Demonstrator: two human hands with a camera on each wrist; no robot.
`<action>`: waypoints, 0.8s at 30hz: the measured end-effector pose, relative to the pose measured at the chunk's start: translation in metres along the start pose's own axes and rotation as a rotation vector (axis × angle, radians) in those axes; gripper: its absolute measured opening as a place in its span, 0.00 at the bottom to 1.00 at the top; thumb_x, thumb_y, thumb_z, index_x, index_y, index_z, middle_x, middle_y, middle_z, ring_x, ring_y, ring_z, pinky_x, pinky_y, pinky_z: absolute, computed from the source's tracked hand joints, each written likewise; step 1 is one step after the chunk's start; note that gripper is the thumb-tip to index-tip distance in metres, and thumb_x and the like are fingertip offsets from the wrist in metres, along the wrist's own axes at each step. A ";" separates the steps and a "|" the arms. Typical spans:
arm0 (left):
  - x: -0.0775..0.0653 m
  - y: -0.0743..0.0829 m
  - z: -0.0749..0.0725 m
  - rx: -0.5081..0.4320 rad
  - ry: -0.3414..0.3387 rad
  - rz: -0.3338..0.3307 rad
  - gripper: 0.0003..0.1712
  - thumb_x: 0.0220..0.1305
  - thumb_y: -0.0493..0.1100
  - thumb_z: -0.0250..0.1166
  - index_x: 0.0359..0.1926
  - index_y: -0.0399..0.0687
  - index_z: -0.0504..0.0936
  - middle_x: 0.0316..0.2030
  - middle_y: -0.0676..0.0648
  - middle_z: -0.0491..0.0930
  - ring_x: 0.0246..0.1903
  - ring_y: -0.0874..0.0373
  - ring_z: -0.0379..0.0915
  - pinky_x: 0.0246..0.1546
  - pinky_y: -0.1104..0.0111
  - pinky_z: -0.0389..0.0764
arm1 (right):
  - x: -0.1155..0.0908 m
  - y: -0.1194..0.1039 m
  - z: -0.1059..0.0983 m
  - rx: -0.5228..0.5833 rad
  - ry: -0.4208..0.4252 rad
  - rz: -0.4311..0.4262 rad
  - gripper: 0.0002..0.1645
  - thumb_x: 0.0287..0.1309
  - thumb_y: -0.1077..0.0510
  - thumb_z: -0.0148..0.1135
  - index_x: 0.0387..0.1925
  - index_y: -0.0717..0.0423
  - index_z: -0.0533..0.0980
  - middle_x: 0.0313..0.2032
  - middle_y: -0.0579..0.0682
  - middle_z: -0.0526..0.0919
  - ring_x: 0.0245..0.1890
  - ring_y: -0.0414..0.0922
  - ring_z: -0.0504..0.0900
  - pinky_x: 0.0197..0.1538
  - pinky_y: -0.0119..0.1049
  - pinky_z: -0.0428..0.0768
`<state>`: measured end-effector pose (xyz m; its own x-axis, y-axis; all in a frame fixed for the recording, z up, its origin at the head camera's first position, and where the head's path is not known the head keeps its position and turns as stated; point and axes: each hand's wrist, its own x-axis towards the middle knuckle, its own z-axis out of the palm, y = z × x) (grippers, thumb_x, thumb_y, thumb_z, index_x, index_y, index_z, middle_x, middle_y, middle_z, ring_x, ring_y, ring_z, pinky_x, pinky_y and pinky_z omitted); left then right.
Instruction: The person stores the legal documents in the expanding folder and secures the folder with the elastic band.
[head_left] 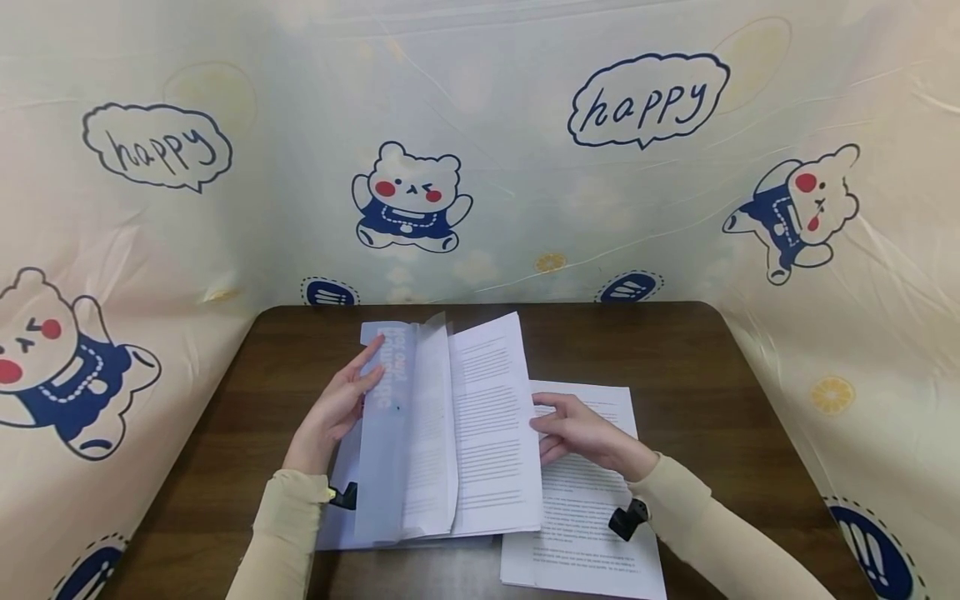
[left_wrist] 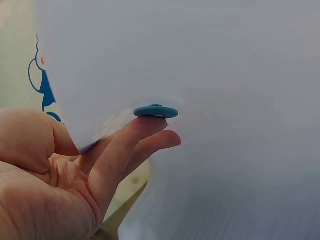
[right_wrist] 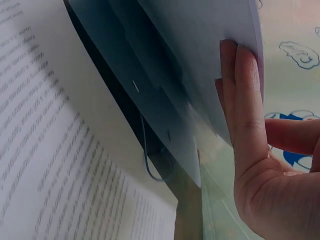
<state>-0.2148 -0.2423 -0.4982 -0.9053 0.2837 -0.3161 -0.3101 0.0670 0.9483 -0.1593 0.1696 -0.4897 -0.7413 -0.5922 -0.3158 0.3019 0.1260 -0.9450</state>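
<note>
A translucent, frosted plastic folder (head_left: 390, 425) with a smooth, slightly glossy skin is seen, fastened by a matt teal plastic snap button (left_wrist: 156, 111). Thin matt white paper sheets (head_left: 491, 433), printed in black, are held in it, and more of the same paper (head_left: 592, 533) lies on the dark, wood-grained surface (head_left: 712, 400), which has a low sheen. A creased, glossy printed sheeting (head_left: 525, 150) is hung behind.

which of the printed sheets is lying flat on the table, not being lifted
The loose printed sheet at the right, lying flat on the dark wooden table under the right hand. The other printed pages are lifted, inside the translucent folder.
</note>
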 end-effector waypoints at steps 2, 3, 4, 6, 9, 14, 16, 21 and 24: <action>-0.001 0.000 0.000 0.003 -0.004 0.003 0.40 0.90 0.50 0.49 0.90 0.74 0.41 0.91 0.45 0.28 0.62 0.63 0.71 0.56 0.71 0.81 | 0.004 0.001 0.004 -0.009 0.003 -0.001 0.35 0.83 0.61 0.56 0.83 0.67 0.60 0.60 0.73 0.87 0.37 0.46 0.97 0.43 0.39 0.93; -0.001 0.000 0.000 0.005 -0.005 0.006 0.40 0.90 0.50 0.49 0.90 0.74 0.41 0.91 0.45 0.28 0.60 0.66 0.73 0.55 0.72 0.81 | 0.006 0.001 0.006 -0.011 0.004 0.000 0.35 0.83 0.61 0.56 0.83 0.67 0.60 0.60 0.73 0.87 0.37 0.46 0.97 0.43 0.40 0.93; -0.001 0.000 0.000 0.004 -0.005 0.008 0.40 0.90 0.50 0.49 0.90 0.74 0.41 0.91 0.44 0.29 0.57 0.67 0.75 0.53 0.72 0.81 | 0.008 0.002 0.008 -0.009 0.008 0.004 0.35 0.83 0.61 0.56 0.82 0.67 0.61 0.59 0.73 0.87 0.36 0.46 0.96 0.43 0.41 0.94; -0.001 0.000 0.000 -0.007 -0.006 0.014 0.40 0.90 0.49 0.50 0.90 0.73 0.41 0.90 0.42 0.33 0.50 0.69 0.78 0.50 0.73 0.81 | 0.012 0.002 0.012 -0.007 0.009 0.008 0.34 0.83 0.62 0.55 0.82 0.67 0.61 0.59 0.73 0.88 0.36 0.45 0.96 0.44 0.42 0.94; -0.002 0.000 0.000 -0.011 -0.007 0.019 0.40 0.90 0.49 0.50 0.90 0.72 0.41 0.90 0.42 0.34 0.47 0.71 0.78 0.49 0.73 0.81 | 0.017 0.003 0.017 0.000 0.014 0.008 0.33 0.83 0.63 0.54 0.81 0.69 0.62 0.56 0.73 0.89 0.34 0.43 0.95 0.44 0.44 0.94; -0.002 0.000 0.001 -0.009 -0.002 0.010 0.40 0.90 0.49 0.50 0.90 0.72 0.41 0.90 0.42 0.35 0.48 0.70 0.78 0.51 0.72 0.82 | 0.024 0.006 0.026 0.016 0.023 0.018 0.34 0.83 0.64 0.53 0.82 0.69 0.60 0.55 0.73 0.89 0.33 0.43 0.95 0.44 0.46 0.94; -0.002 0.000 0.001 -0.012 0.000 0.006 0.40 0.91 0.49 0.49 0.90 0.73 0.41 0.90 0.41 0.37 0.48 0.69 0.78 0.50 0.72 0.81 | 0.027 0.006 0.029 0.022 0.020 0.020 0.34 0.83 0.64 0.52 0.82 0.69 0.60 0.55 0.74 0.89 0.33 0.43 0.95 0.45 0.48 0.94; -0.001 0.000 0.003 -0.017 0.002 0.003 0.39 0.91 0.49 0.49 0.90 0.73 0.42 0.88 0.41 0.42 0.48 0.69 0.78 0.50 0.72 0.81 | 0.033 0.008 0.036 0.029 0.019 0.027 0.33 0.83 0.64 0.53 0.82 0.68 0.60 0.54 0.73 0.90 0.33 0.43 0.95 0.47 0.50 0.94; -0.001 0.000 0.004 -0.024 0.007 0.001 0.39 0.90 0.49 0.50 0.90 0.74 0.43 0.84 0.41 0.49 0.46 0.69 0.79 0.49 0.72 0.81 | 0.037 0.009 0.039 0.031 0.029 0.036 0.34 0.83 0.64 0.54 0.83 0.67 0.60 0.54 0.72 0.90 0.31 0.42 0.94 0.47 0.50 0.94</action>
<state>-0.2128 -0.2386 -0.4974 -0.9075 0.2774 -0.3153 -0.3160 0.0433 0.9478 -0.1601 0.1176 -0.5061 -0.7464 -0.5644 -0.3527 0.3471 0.1220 -0.9299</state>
